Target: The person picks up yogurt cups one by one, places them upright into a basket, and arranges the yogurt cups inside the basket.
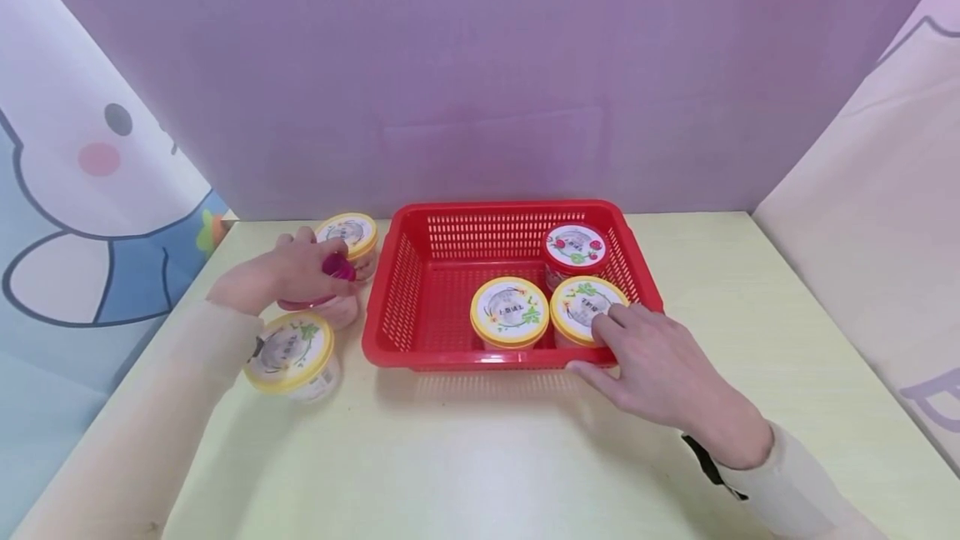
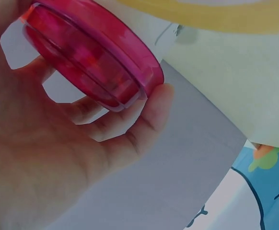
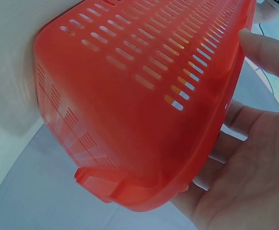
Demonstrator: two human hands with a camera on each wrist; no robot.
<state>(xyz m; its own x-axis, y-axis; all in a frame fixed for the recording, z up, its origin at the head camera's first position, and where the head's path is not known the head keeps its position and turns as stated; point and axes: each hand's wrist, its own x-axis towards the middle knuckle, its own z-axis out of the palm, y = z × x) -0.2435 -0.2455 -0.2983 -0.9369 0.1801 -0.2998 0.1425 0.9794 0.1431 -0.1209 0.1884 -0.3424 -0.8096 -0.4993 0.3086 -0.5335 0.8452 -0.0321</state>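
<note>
My left hand (image 1: 296, 269) is at the left among the tubs, its fingers and thumb curled round a translucent pink round object (image 2: 94, 55), a lid or a lidded tub; I cannot tell which. Below that hand in the head view stands a pink tub (image 1: 339, 312), partly hidden. My right hand (image 1: 663, 369) grips the front right rim of the red basket (image 1: 450, 358), thumb outside and fingers over the edge. Inside the basket are two yellow-lidded tubs (image 1: 510, 312) (image 1: 587, 307) at the front and a red-lidded tub (image 1: 576, 247) behind.
Left of the basket, one yellow-lidded tub (image 1: 348, 232) stands at the back and another (image 1: 288, 352) nearer the front, under my left forearm. A purple wall (image 1: 487, 82) rises behind the pale table (image 1: 465, 465), with patterned cloth (image 1: 90, 190) at the left side.
</note>
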